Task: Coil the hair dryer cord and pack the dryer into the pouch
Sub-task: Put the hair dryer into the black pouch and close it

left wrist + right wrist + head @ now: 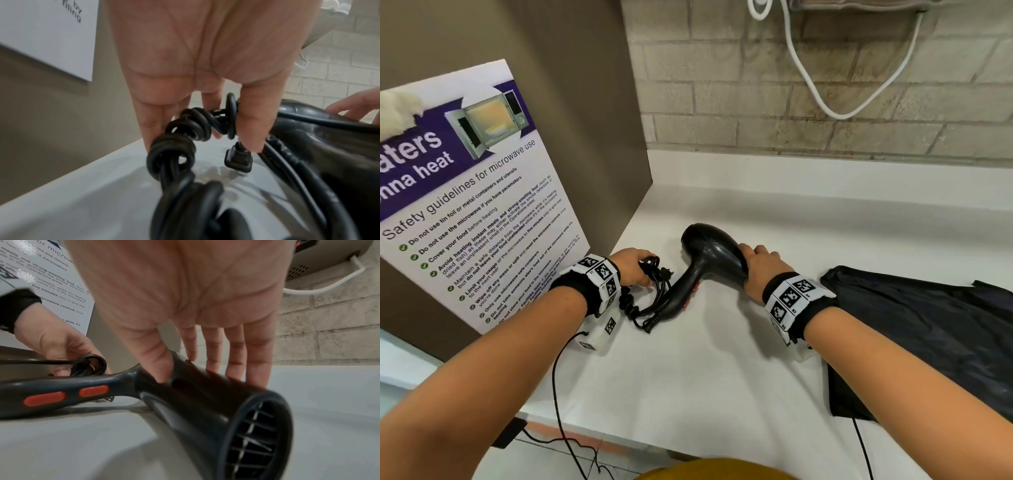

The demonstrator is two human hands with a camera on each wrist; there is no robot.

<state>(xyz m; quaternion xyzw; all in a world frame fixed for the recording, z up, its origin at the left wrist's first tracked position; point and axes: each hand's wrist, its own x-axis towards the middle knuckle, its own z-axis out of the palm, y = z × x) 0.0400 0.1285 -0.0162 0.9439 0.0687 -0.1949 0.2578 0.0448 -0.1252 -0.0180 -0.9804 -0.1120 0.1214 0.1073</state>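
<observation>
A microwave safety poster (469,192) occupies the left third of the head view, mounted on a brown panel (585,102) that meets the white counter (705,377) at its lower right edge.

Right of the poster, at centre left, the left hand (631,265) grips the coiled black cord (650,291). In the left wrist view the fingers (152,129) curl around several bunched loops of the cord, with the thumb closing on the opposite side. The plug (238,160) hangs below the thumb, just above the counter. From the bundle the cord runs to the base of the hair dryer handle (678,294).

At frame centre the black hair dryer (705,253) lies on the counter, handle toward the lower left, barrel toward the right. Two orange switches (65,395) show on the handle in the right wrist view.

The right hand (760,267) holds the barrel near the nozzle. In the right wrist view the thumb presses one side of the barrel and the four fingers (257,363) wrap over the far side. The nozzle grille (252,439) faces the wrist camera.

At the right edge of the head view the black pouch (928,335) lies flat on the counter, partly under the right forearm and apart from the dryer.

At upper right, a white cable (852,99) loops down the brick wall (756,85).
</observation>
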